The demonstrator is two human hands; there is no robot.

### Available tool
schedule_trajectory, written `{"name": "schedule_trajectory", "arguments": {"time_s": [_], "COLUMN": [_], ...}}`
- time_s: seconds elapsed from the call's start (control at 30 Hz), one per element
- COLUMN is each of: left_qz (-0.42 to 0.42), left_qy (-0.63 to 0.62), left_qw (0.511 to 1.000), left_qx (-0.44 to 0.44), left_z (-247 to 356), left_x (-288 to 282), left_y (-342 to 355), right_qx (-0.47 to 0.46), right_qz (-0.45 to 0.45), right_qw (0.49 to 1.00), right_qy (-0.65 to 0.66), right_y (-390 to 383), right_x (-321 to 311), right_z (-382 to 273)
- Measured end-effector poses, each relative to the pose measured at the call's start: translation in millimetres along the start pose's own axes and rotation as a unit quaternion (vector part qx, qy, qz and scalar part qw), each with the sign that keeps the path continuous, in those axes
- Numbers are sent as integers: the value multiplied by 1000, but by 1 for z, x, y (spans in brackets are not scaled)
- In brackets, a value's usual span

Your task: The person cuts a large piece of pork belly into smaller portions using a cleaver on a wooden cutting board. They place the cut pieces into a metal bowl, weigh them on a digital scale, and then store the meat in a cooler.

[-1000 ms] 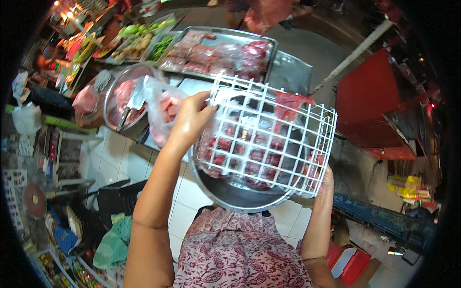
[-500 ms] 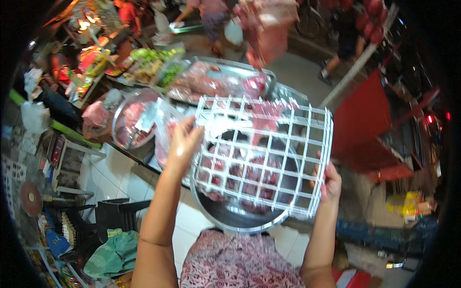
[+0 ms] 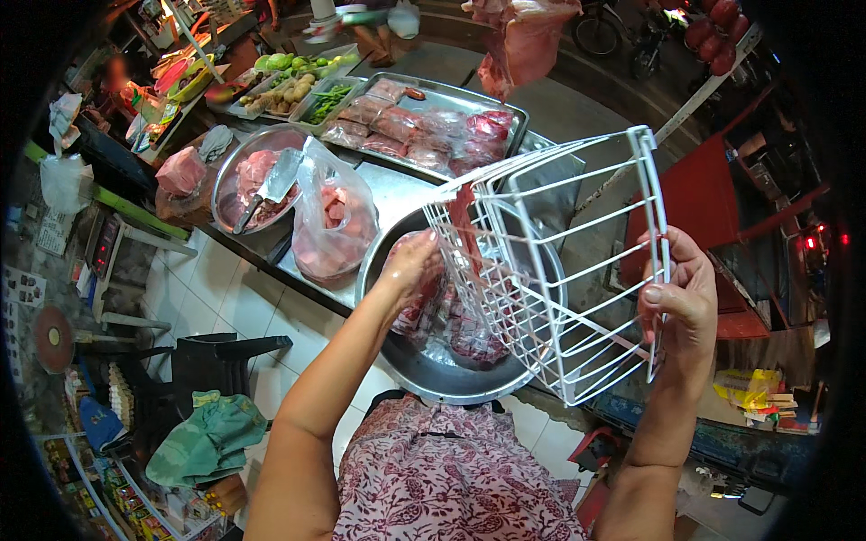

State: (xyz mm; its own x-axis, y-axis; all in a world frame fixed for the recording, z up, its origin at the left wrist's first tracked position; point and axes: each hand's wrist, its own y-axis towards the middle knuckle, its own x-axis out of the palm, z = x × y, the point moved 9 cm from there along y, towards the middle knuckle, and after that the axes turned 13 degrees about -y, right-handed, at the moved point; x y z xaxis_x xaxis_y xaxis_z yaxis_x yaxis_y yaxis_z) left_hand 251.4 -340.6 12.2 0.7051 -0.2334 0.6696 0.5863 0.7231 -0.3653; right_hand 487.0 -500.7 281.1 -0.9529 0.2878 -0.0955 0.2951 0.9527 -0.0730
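Note:
A white wire basket (image 3: 577,243) is tilted on its side above a large metal basin (image 3: 419,383), its grid bottom facing left. My right hand (image 3: 681,284) is closed round the wires at the basket's right rim, thumb in front. At the opposite end, my left hand (image 3: 413,269) grips the grid's edge, its fingers partly hidden. Plastic-wrapped packs of red meat (image 3: 474,338) lie in the basin, partly covered by the basket. A dark red strip (image 3: 462,225) shows at the grid; I cannot tell whether it lies on it or behind it.
Left of the basin stand a plastic bag of meat (image 3: 334,221) and a bowl (image 3: 216,203) with meat and a cleaver (image 3: 278,176). Behind lies a tray (image 3: 519,135) of bagged meat. Raw meat (image 3: 523,45) hangs above. A black chair (image 3: 212,361) stands at left.
The basket has turned from facing me to lying sideways, its right end moving right and nearer. My right hand went with it; my left hand moved right, over the basin.

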Motion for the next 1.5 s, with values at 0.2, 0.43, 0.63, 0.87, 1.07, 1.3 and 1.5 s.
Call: {"name": "schedule_trajectory", "arguments": {"time_s": [0.2,0.43,0.63,0.87,1.07,1.3,1.5], "left_qz": [27,133,121,97,152,142,50], "left_qy": [-234,-92,-162,-95,-87,-55,-134], "left_qw": [967,981,968,982,977,976,977], "left_qx": [-96,-105,-150,-128,-125,-155,-156], "left_z": [-38,-49,-115,-127,-147,-157,-151], "left_x": [16,-8,-48,-54,-69,-75,-59], "left_y": [-18,-68,-81,-71,-71,-57,-37], "right_qx": [8,-204,-271,-306,-294,-313,-289], "right_qz": [-87,-248,-308,-286,-306,-277,-320], "right_qw": [982,834,767,758,740,734,703], "right_qy": [-168,-449,-493,-500,-521,-536,-566], "right_y": [3,-51,-83,-98,-108,-111,-103], "right_x": [42,125,153,161,158,153,151], "right_z": [0,41,62,100,140,163,178]}}
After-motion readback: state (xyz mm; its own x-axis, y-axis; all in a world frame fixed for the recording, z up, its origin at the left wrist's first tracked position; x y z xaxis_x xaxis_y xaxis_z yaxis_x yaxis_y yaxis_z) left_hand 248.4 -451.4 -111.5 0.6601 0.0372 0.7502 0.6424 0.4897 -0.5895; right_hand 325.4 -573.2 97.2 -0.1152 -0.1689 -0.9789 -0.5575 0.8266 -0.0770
